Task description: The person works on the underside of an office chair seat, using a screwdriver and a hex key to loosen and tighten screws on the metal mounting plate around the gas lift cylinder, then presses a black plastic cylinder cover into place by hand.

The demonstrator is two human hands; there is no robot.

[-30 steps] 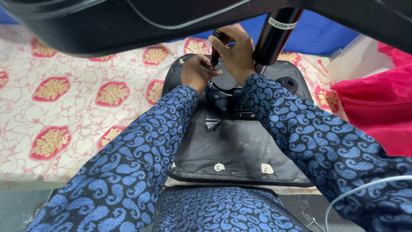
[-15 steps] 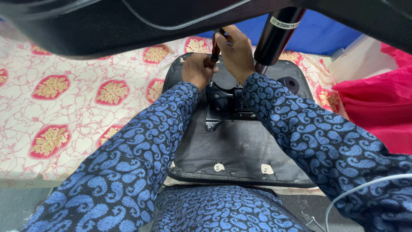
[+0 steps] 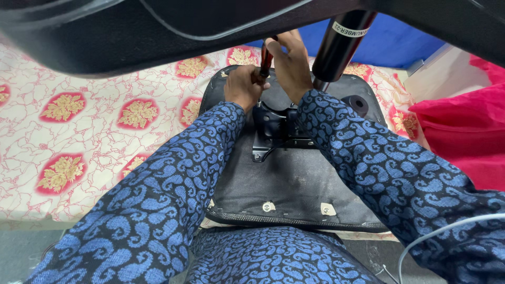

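Note:
An upturned black chair seat [image 3: 294, 184] lies on the patterned bedsheet, with a black metal mechanism plate [image 3: 276, 129] bolted at its middle. My right hand [image 3: 290, 60] is closed around the dark red handle of a screwdriver [image 3: 265, 58] that stands nearly upright over the plate's far edge. My left hand [image 3: 243, 87] pinches the lower shaft of the screwdriver, just above the plate. A black gas-lift cylinder [image 3: 339, 44] rises from the plate, right beside my right hand. Both sleeves are blue paisley.
A dark chair part [image 3: 158, 26] hangs across the top of the view. White-and-red floral bedsheet [image 3: 79, 115] spreads to the left. A bright pink cloth [image 3: 463, 131] lies at the right, a blue surface [image 3: 394, 42] behind. A white cable [image 3: 436, 236] curves at the lower right.
Both hands have stayed on the screwdriver and shifted slightly; the right hand sits a bit higher on the handle. The seat has not moved.

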